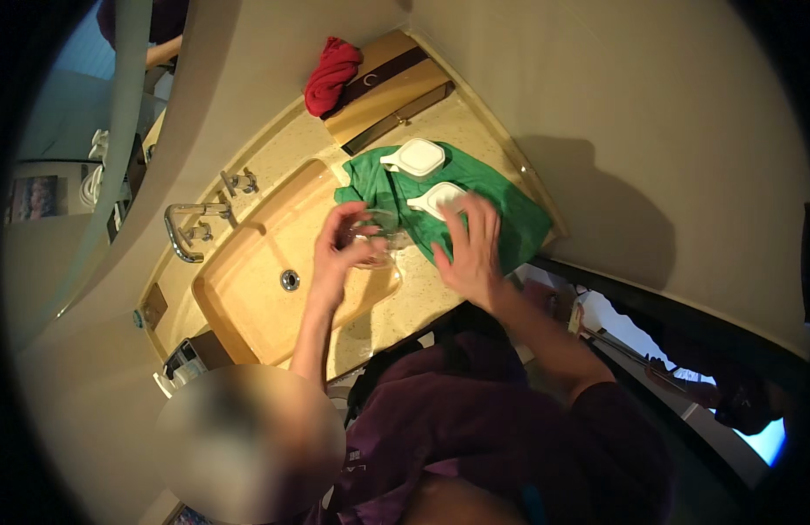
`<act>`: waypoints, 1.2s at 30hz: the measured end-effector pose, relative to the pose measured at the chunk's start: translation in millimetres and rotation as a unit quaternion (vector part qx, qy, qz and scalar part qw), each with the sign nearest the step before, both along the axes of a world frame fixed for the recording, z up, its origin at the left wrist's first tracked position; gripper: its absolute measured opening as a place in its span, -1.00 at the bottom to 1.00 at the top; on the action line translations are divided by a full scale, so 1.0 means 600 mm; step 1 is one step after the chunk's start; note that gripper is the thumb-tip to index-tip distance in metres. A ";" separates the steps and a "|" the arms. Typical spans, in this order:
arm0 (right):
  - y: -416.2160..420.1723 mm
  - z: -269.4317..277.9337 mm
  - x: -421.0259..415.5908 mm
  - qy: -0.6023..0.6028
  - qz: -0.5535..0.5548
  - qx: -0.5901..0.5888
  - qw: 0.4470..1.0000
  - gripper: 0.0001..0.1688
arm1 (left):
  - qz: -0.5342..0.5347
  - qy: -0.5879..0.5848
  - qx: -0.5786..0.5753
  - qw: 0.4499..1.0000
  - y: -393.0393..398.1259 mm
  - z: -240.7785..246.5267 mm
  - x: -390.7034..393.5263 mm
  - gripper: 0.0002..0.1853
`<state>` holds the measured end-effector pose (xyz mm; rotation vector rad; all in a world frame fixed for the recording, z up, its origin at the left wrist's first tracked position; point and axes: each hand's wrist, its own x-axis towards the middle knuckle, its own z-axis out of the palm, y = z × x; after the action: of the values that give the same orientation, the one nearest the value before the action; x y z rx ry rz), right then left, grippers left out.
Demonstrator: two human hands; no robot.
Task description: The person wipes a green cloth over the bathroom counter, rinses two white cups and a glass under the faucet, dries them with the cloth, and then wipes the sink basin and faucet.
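My left hand (339,252) is closed around a clear drinking glass (378,239), held over the right end of the sink (237,308). My right hand (469,246), slightly blurred, has its fingers apart over a green cloth (506,210) on the counter. Its fingertips overlap the edge of a white, handled lid or cup (437,199); whether they touch it I cannot tell. A second white one of the same shape (421,157) lies farther back on the cloth.
A chrome faucet (175,230) with two handles stands at the sink's far left side. Behind the green cloth is a gold and brown box (385,82), with a rolled red cloth (331,75) against it. A dark holder with white items (198,357) sits at the counter's left end.
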<state>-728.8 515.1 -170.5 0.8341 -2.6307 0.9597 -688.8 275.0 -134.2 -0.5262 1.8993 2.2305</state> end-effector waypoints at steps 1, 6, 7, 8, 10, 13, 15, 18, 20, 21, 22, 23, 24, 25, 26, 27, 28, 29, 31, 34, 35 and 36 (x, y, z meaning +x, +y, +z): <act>-0.010 0.018 -0.027 -0.010 -0.026 0.028 0.999 -0.13 | 0.019 -0.057 0.040 0.997 -0.024 -0.004 -0.012 -0.24; -0.040 -0.043 -0.085 -0.211 -0.055 0.052 0.974 0.07 | -0.147 -0.073 0.025 0.986 -0.071 -0.046 -0.101 0.10; -0.044 -0.046 -0.089 -0.250 -0.052 0.065 0.965 0.09 | -0.164 -0.099 0.043 0.981 -0.066 -0.047 -0.120 0.13; -0.047 -0.051 -0.092 -0.241 -0.067 0.085 0.964 -0.03 | -0.184 -0.113 0.056 0.975 -0.069 -0.054 -0.141 0.13; -0.036 -0.056 -0.097 -0.235 -0.072 0.099 0.964 -0.13 | -0.216 -0.135 0.076 0.964 -0.067 -0.059 -0.177 0.10; -0.001 -0.063 -0.122 -0.214 -0.055 0.102 0.970 -0.26 | -0.239 -0.153 0.075 0.956 -0.064 -0.069 -0.202 -0.03; 0.023 -0.048 -0.143 -0.238 -0.049 0.115 0.963 -0.28 | -0.247 -0.164 0.052 0.954 -0.067 -0.078 -0.206 -0.13; 0.039 0.007 -0.174 -0.204 -0.108 0.088 0.969 -0.25 | -0.304 -0.175 -0.003 0.937 -0.049 -0.057 -0.207 -0.22; 0.037 0.036 -0.203 -0.146 -0.128 0.043 0.980 -0.26 | -0.329 -0.196 0.007 0.924 -0.041 -0.053 -0.210 -0.18; 0.027 0.054 -0.226 -0.117 -0.113 0.028 0.986 -0.27 | -0.315 -0.203 0.014 0.927 -0.035 -0.048 -0.208 -0.19; 0.010 0.080 -0.251 -0.087 -0.099 0.014 0.991 -0.28 | -0.319 -0.204 0.048 0.924 -0.036 -0.055 -0.208 -0.21; -0.013 0.090 -0.274 -0.060 -0.079 -0.004 0.995 -0.29 | -0.317 -0.208 0.079 0.922 -0.042 -0.075 -0.200 -0.23; -0.034 0.092 -0.299 -0.049 -0.069 -0.010 0.996 -0.33 | -0.284 -0.207 0.127 0.928 -0.040 -0.103 -0.190 -0.32; -0.049 0.089 -0.328 -0.041 -0.063 -0.017 0.997 -0.36 | -0.281 -0.197 0.155 0.926 -0.030 -0.095 -0.184 -0.34; -0.061 0.084 -0.362 -0.040 -0.042 0.003 0.998 -0.38 | -0.277 -0.186 0.181 0.925 -0.017 -0.076 -0.182 -0.37; -0.079 0.073 -0.396 -0.040 -0.016 0.020 0.999 -0.41 | -0.269 -0.174 0.205 0.925 -0.012 -0.064 -0.175 -0.40; -0.091 0.064 -0.425 -0.040 0.006 0.040 0.998 -0.43 | -0.256 -0.166 0.231 0.924 -0.010 -0.063 -0.165 -0.36; -0.098 0.055 -0.452 -0.044 0.033 0.060 0.997 -0.43 | -0.237 -0.153 0.247 0.927 -0.009 -0.059 -0.154 -0.37; -0.102 0.050 -0.502 -0.047 0.083 0.100 0.990 -0.43 | -0.203 -0.123 0.278 0.931 -0.007 -0.035 -0.136 -0.40; -0.120 0.059 -0.544 -0.061 0.185 0.206 0.959 -0.33 | -0.166 -0.079 0.254 0.950 -0.028 0.004 -0.118 -0.41; -0.129 0.061 -0.550 -0.069 0.197 0.218 0.953 -0.30 | -0.160 -0.064 0.240 0.955 -0.037 0.012 -0.118 -0.40; -0.146 0.067 -0.552 -0.077 0.213 0.230 0.947 -0.26 | -0.159 -0.060 0.234 0.957 -0.048 0.023 -0.126 -0.37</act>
<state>-1060.2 427.6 -130.4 1.5437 -2.9206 0.4990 -764.5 246.2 -120.5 -0.2505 1.2263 2.2567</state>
